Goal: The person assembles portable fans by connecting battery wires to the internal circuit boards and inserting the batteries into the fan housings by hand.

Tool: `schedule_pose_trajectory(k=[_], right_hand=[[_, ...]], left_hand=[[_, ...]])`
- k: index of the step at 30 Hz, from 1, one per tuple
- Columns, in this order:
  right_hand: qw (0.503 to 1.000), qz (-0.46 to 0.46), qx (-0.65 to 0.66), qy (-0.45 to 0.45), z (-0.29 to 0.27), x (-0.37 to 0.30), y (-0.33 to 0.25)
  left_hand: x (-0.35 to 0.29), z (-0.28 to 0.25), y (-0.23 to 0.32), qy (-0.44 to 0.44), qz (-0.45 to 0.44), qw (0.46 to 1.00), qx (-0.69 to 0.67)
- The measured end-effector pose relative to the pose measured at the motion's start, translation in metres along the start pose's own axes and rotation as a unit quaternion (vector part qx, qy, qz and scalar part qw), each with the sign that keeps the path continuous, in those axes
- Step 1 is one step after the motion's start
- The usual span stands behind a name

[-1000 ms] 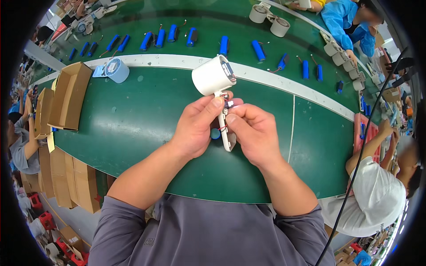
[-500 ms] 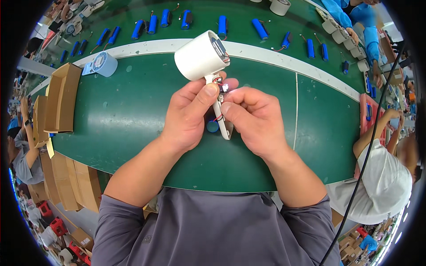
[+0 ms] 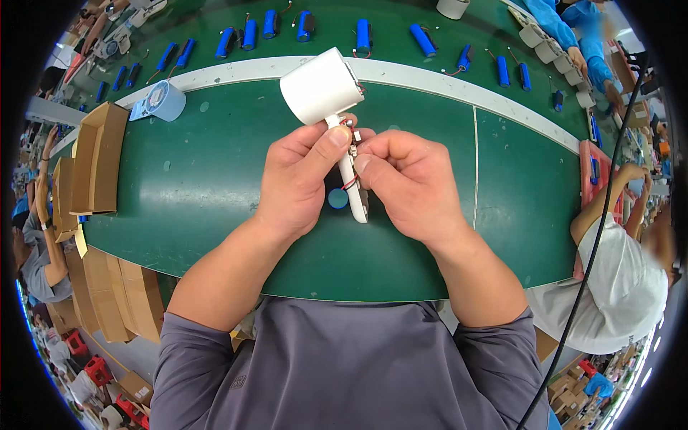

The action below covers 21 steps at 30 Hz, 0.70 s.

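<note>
Open brown cardboard boxes (image 3: 92,168) at left

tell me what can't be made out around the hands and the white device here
- Head view: connector at the red wires, too small, pinched under fingertips.
- White device: handle mostly covered by left hand and right hand.
- Blue disc: partly hidden behind the handle.

A plain grey short-sleeved shirt of soft fabric (image 3: 344,373) was worn, its sleeves ended above the elbows. The forearms were left bare, and no gloves, rings or watch were seen on the left hand (image 3: 301,175) or the right hand (image 3: 412,183).
</note>
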State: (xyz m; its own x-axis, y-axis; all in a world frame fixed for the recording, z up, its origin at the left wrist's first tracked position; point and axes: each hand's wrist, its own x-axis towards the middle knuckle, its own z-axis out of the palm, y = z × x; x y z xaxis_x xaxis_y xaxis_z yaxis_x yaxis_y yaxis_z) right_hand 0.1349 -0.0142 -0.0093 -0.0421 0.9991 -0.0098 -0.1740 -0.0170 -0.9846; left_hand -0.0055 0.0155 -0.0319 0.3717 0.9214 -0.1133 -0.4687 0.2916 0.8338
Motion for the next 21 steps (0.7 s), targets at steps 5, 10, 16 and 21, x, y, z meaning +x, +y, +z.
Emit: schedule_pose_trajectory(k=[5,10,16,21], right_hand=[[0.993,0.025,-0.115,-0.013,-0.012,0.001,-0.004],[0.958,-0.07,-0.274,0.036,-0.01,-0.004,-0.01],[0.852,-0.276,-0.446,0.009,-0.017,-0.002,-0.005],[0.832,-0.345,-0.434,0.011,-0.018,0.003,0.003]], left_hand=[[-0.001,0.004,-0.004,0.018,0.002,1.0,0.018],[-0.003,0.005,-0.004,0.026,0.021,0.997,0.067],[-0.002,0.006,0.002,0.024,-0.044,0.996,0.072],[0.0,-0.001,0.006,0.006,-0.065,0.995,0.074]])
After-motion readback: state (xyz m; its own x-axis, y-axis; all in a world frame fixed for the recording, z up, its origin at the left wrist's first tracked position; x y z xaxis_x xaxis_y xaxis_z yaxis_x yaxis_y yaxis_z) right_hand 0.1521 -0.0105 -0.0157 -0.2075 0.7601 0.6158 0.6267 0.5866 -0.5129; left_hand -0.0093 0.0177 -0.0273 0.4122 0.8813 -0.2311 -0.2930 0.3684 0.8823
